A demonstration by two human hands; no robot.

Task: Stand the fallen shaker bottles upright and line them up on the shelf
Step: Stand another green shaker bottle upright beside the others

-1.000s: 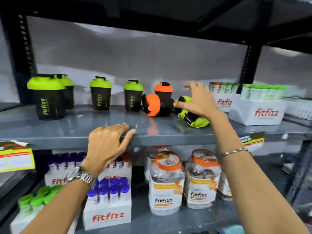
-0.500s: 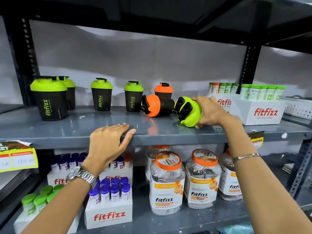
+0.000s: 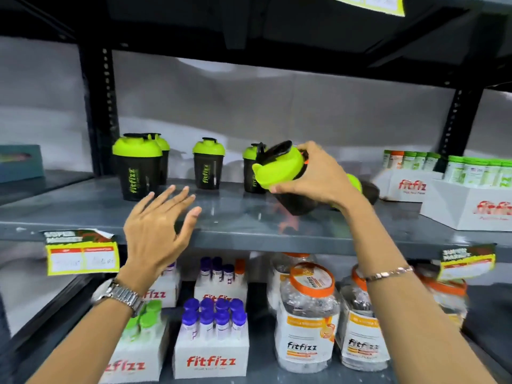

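My right hand (image 3: 318,176) grips a black shaker bottle with a lime-green lid (image 3: 277,170), lifted off the grey shelf (image 3: 221,217) and tilted, lid pointing left. Behind my wrist another green-lidded shaker (image 3: 363,187) lies on its side. Upright green-lidded shakers stand in a row: one at the left front (image 3: 137,167), one just behind it (image 3: 163,159), one in the middle (image 3: 208,163) and one partly hidden behind the held bottle (image 3: 250,170). My left hand (image 3: 160,228) hovers at the shelf's front edge, fingers spread, holding nothing. The orange-lidded shakers are hidden.
White Fitfizz boxes of small tubes (image 3: 468,200) fill the right of the shelf. Below are boxes of purple-capped tubes (image 3: 213,336) and large jars with orange lids (image 3: 307,317). Price tags (image 3: 81,253) hang on the shelf edge. A black upright (image 3: 97,112) stands at the left.
My right hand has lifted the green-lidded shaker off the shelf and carried it left. My left hand has come off the shelf edge and spread open.
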